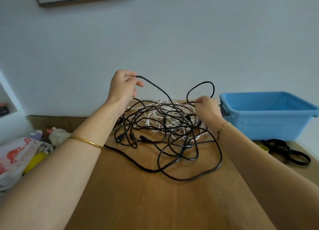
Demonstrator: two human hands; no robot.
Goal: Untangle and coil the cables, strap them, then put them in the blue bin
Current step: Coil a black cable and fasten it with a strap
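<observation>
Item under inspection: the tangle [165, 126] of black and white cables, lying at the centre of the wooden surface [155, 203]. Nothing is coiled or strapped yet. Judged stage: untangling, early.

Left grip [123, 87]: raised above the heap's 10 o'clock edge, thumb and forefinger pinched on the end of a black cable [155, 86]. It is held high, presumably to draw that one strand clear of the rest and see where it crosses.

Right grip [206, 108]: at the heap's 2 o'clock edge, fingers pinched on a black strand. A loop rises above it toward 12 o'clock. I cannot tell whether this is the same cable. It probably steadies the mass against the pull.

Orientation: the lifted strand has its end at the left grip and runs down toward 4 o'clock into the heap. The heap has no single axis, but spreads wider from 9 to 3 o'clock.

White cable [155, 124]: lies beneath the black loops at the far side.

Blue bin [269, 126]: at 2 o'clock, open side up, just beside the right grip. Black loops [284, 152], possibly straps, lie at 3 o'clock. A plastic bag [15, 157] lies at 9 o'clock.
</observation>
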